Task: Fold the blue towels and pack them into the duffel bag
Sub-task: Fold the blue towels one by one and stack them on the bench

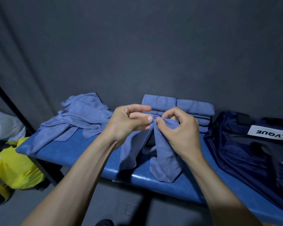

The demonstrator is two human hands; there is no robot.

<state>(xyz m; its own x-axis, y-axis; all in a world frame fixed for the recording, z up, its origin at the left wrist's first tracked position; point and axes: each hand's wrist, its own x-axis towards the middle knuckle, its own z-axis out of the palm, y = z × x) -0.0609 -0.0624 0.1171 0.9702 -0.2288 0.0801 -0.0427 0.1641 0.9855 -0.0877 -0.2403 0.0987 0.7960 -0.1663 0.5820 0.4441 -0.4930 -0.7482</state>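
Observation:
A blue towel (163, 159) hangs from both my hands above the blue padded bench (82, 154). My left hand (129, 121) pinches its top hem between thumb and fingers. My right hand (178, 126) pinches the same hem right beside it, thumb tips almost touching. The towel's lower end rests on the bench. Behind my hands stands a stack of folded blue towels (194, 106) against the wall. A loose heap of unfolded blue towels (78, 118) lies on the bench's left end. The dark navy duffel bag (245, 150) with a white label sits on the right end.
A grey curtain wall backs the bench. Left of the bench a yellow plastic bag (18, 170) and a white bag (3, 123) lie on the floor, beside a black slanted bar (11, 105). Grey floor lies below the bench's front edge.

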